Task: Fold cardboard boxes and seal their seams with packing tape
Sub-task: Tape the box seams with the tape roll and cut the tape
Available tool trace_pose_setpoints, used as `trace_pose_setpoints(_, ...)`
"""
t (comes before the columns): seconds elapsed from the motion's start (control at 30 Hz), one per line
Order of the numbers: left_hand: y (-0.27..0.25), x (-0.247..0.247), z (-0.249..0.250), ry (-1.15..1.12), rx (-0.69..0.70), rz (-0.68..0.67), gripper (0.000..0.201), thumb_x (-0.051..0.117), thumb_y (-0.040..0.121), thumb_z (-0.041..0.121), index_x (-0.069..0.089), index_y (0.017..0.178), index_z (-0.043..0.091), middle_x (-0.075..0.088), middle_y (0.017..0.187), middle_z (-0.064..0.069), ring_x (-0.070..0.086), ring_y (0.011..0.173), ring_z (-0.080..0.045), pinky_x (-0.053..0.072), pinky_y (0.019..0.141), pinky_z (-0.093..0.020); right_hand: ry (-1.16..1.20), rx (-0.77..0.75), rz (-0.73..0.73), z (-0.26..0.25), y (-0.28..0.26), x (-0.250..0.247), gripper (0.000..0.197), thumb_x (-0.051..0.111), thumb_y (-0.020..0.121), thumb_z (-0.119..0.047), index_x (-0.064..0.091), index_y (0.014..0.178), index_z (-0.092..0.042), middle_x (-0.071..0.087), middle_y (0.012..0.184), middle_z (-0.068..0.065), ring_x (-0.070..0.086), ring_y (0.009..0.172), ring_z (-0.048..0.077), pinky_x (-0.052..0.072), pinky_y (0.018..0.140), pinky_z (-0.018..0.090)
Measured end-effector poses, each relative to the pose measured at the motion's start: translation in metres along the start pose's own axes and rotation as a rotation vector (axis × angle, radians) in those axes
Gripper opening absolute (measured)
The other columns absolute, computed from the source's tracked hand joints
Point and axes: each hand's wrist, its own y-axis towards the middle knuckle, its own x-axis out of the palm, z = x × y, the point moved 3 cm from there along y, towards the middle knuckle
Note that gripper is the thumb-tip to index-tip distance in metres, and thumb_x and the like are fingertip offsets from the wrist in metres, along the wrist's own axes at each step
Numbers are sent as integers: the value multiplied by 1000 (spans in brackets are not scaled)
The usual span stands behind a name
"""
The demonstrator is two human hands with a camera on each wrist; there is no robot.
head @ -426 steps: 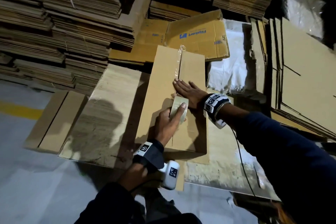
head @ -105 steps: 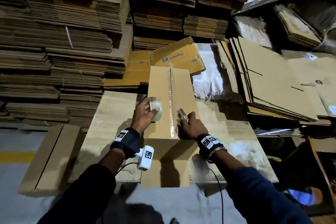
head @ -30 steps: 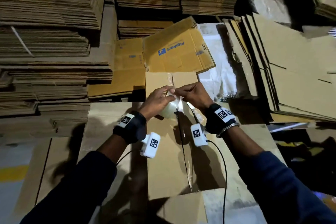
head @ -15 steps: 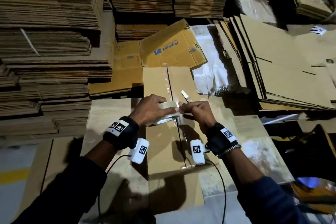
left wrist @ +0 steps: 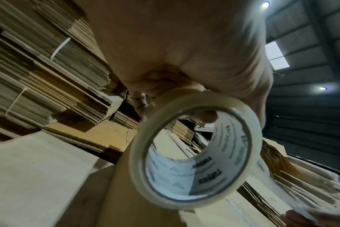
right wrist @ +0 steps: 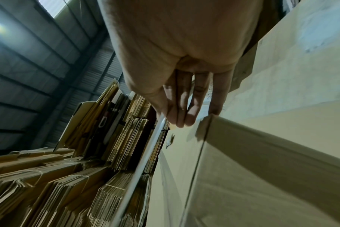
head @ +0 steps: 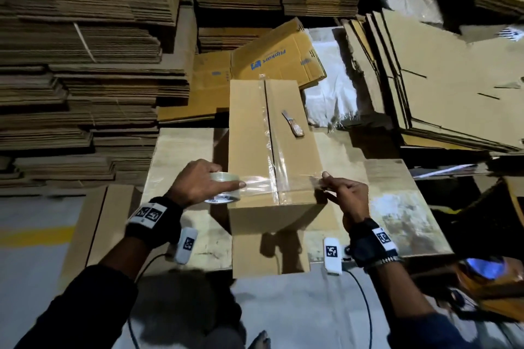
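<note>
Box [head: 249, 133] on tabletop [head: 175, 150], long seam taped. Left hand [head: 195, 184] grips tape roll [head: 224, 188]; right hand [head: 344, 195] pinches the pulled strip [head: 295, 180] across box's near end. Knife [head: 292, 123] lies on box.

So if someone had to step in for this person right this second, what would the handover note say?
Left hand: grips the tape roll at the box's near left edge.
Right hand: pinches the free tape end, with the strip stretched crosswise above the box's near end.
Knife: lies on the box top, right of the seam.
Done: box folded; a tape strip already runs lengthwise along the centre seam.
Left: press the cross strip down, cut it from the roll, and smooth the ends over the sides.
</note>
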Motion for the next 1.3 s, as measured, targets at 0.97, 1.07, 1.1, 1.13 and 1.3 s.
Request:
trace_pose_setpoints(0.97,-6,53,-77,-145,-101,-60,64,72,79,75,70,69,12,62,57,6,56,53,-9,39,62,-31,-86,291,170,87,-23,-15,27,70,97,-40,82,102,-17,70,115,17,63,112,33,61,78,50)
trace_pose_setpoints(1.07,-4,54,-79,-180,-114,-85,64,74,80,73,70,71,9,61,58,6,54,53,-9,39,61,-32,-272,315,97,79,-14,-22,23,63,100,-39,78,102,-22,70,114,11,63,103,32,61,82,53)
trace_pose_setpoints(1.1,-4,53,-78,-183,-117,-87,64,74,81,72,70,71,9,61,58,6,54,52,-9,39,61,-32,-383,250,116,70,-10,-25,27,59,102,-41,77,96,-22,71,108,11,64,98,34,60,84,55)
trace_pose_setpoints(1.13,-4,53,-77,-181,-116,-88,62,74,82,70,71,71,9,60,57,7,53,52,-8,39,60,-31,-496,149,158,59,-7,-27,34,54,104,-42,76,92,-18,72,101,13,65,96,37,58,85,52)
trace_pose_setpoints(1.3,-4,54,-77,-188,-125,-84,65,75,81,70,63,64,9,54,54,5,50,51,-10,36,60,-31,-728,-490,196,-1,-37,35,28,53,107,-25,73,115,-8,72,117,13,63,115,31,42,89,29)
